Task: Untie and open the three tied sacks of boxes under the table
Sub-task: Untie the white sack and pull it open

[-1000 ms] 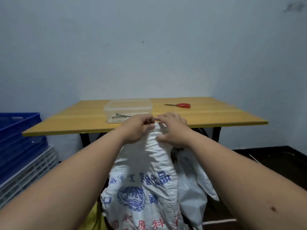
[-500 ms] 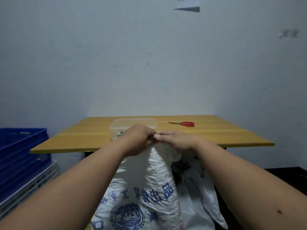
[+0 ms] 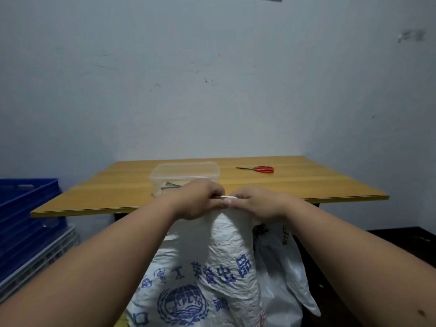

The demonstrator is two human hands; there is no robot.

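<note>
A white woven sack (image 3: 212,267) with blue printing stands upright in front of the wooden table (image 3: 306,185). My left hand (image 3: 198,199) and my right hand (image 3: 257,201) both pinch its gathered top, fingertips meeting on a pale tie strip (image 3: 227,197) stretched between them. A second white sack (image 3: 283,274) with dark lettering leans behind it to the right, partly hidden. No third sack shows.
On the table stand a clear plastic container (image 3: 186,175) holding small items and red-handled scissors (image 3: 259,169). Blue crates (image 3: 26,213) over a white crate (image 3: 42,258) are stacked at the left. A wall corner is at the right, with dark floor (image 3: 401,244) below.
The view has tilted upward, so the sack and table sit lower in frame. My hands stay on the sack's top and have drawn together, now pinching the tie strip between them.
</note>
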